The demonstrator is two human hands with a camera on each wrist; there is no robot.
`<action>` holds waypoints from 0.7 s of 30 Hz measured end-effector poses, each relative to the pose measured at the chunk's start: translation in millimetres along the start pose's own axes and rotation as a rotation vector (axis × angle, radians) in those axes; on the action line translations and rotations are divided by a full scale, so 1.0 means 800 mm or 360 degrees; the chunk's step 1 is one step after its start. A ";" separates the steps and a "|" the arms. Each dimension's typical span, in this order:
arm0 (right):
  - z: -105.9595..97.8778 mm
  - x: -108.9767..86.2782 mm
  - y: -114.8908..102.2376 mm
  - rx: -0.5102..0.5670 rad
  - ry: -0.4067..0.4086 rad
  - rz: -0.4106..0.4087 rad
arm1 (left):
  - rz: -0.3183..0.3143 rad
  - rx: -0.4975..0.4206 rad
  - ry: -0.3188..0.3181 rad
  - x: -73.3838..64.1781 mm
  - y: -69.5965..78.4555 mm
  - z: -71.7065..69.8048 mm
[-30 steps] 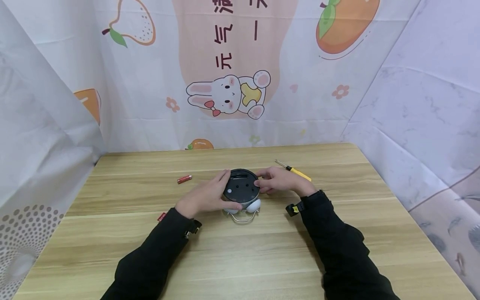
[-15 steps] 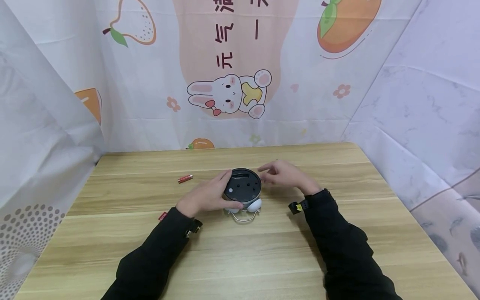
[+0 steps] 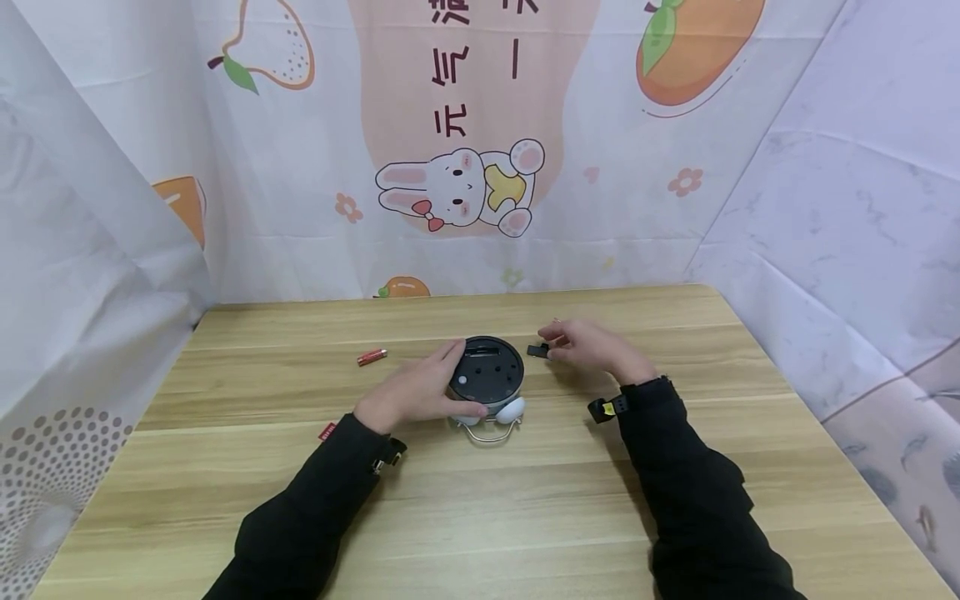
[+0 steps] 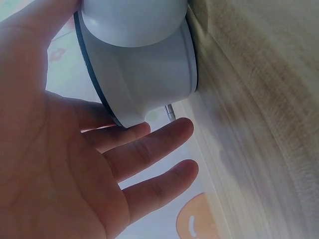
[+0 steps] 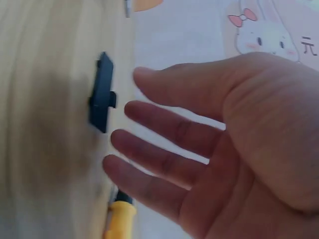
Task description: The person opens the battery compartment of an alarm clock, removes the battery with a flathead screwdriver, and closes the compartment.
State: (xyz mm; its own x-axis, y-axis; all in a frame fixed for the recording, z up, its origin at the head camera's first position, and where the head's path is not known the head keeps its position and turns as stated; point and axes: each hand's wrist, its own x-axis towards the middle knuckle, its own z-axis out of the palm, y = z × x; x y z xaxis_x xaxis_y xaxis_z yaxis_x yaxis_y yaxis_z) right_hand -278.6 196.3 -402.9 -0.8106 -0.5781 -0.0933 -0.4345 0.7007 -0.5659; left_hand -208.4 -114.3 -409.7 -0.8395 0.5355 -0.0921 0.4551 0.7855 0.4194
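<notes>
A twin-bell alarm clock (image 3: 491, 379) lies face down on the table, its black back up and its battery slot uncovered. My left hand (image 3: 420, 392) holds it from the left, thumb by the bells and fingers at the far rim. The left wrist view shows the clock's pale side (image 4: 139, 74) between thumb and fingers. To the right of the clock lies a small black battery cover (image 3: 537, 350) with a tab. My right hand (image 3: 588, 346) hovers beside this cover (image 5: 102, 94), fingers loosely bent, apart from it and holding nothing.
A red battery (image 3: 372, 357) lies left of the clock. Near the left sleeve a red tag-like piece (image 3: 327, 431) shows. A yellow-handled screwdriver (image 5: 120, 219) lies beyond the right hand, which hides it in the head view. A printed curtain (image 3: 300, 183) hangs behind the table.
My right hand has left the clock's right edge and moved right, uncovering the battery cover and hiding the screwdriver. The left hand and the clock have stayed in place.
</notes>
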 end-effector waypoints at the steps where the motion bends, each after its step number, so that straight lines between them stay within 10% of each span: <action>1: 0.001 0.000 0.001 0.0007 -0.0026 0.0016 | 0.0005 0.0000 0.0003 0.000 0.000 0.000; 21: 0.012 0.008 0.011 -0.0153 -0.0020 0.0071 | 0.0013 0.0043 -0.0003 -0.001 0.001 0.000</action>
State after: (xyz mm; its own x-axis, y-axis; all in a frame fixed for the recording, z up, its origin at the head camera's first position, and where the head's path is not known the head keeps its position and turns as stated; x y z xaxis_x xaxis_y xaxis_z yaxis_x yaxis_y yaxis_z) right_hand -284.0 194.4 -416.5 -0.8254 -0.5501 -0.1270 -0.4341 0.7623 -0.4801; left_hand -207.3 -114.2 -409.0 -0.8351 0.5426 -0.0904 0.4699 0.7892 0.3954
